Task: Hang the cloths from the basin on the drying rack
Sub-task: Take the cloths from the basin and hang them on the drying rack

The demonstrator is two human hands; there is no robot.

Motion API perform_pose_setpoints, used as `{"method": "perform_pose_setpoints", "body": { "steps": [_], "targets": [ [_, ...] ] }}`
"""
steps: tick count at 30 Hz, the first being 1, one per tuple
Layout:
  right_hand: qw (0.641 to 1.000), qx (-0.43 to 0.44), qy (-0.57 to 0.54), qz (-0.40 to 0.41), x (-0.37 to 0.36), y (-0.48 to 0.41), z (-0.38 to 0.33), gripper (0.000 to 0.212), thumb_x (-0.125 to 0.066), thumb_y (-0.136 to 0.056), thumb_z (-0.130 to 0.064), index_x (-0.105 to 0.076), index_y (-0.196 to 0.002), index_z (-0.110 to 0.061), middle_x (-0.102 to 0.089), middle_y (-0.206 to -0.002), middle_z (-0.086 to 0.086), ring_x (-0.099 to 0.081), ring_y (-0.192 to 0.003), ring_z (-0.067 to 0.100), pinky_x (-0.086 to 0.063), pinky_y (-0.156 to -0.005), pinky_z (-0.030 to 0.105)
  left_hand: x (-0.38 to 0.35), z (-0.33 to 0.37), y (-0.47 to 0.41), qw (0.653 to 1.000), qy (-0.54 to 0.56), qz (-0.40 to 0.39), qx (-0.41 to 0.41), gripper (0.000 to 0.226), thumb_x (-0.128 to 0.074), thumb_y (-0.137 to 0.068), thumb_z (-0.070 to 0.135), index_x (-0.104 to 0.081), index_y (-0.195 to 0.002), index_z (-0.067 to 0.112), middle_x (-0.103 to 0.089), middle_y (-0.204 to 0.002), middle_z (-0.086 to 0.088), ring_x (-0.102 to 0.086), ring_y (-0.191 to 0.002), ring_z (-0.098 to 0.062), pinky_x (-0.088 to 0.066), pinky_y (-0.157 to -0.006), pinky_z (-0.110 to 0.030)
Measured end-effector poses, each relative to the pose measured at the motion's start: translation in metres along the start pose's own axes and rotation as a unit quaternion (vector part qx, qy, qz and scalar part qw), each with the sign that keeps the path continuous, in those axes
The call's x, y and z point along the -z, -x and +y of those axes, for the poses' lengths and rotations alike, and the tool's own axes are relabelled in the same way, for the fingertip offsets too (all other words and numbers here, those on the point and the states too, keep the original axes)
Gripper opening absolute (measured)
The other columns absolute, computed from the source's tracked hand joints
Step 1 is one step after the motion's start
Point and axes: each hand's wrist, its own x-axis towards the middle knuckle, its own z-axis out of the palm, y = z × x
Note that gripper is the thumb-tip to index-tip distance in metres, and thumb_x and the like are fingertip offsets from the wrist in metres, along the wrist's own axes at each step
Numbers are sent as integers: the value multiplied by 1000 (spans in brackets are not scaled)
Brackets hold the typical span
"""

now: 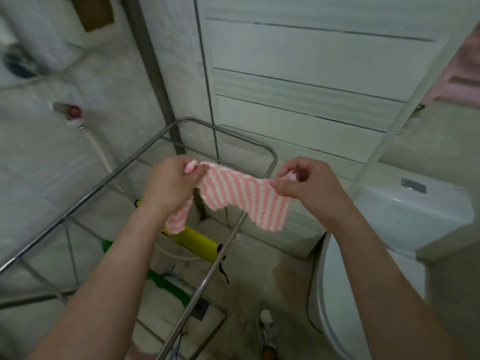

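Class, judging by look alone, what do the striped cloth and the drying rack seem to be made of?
Striped cloth: soft textile, perhaps microfibre; matte pink-and-white wavy stripes, fuzzy edges, and it drapes limply. Drying rack: metal tubing, probably steel; silvery, fairly shiny finish with light streaks along its thin rails.
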Motion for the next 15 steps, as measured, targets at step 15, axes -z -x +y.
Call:
{"method": "perform_pose_setpoints", "body": {
  "steps": [15],
  "targets": [
    [990, 75, 111, -41, -39, -110, 27, 12, -72, -83, -15, -68, -94, -19, -65, -79, -6, -64, -68, 13, -57, -62, 26, -36, -58, -102, 992, 43, 57, 104, 14, -64, -81, 12, -76, -88, 17, -72, -84, -9, -66, -81, -25, -50, -71, -32]
  ]
}}
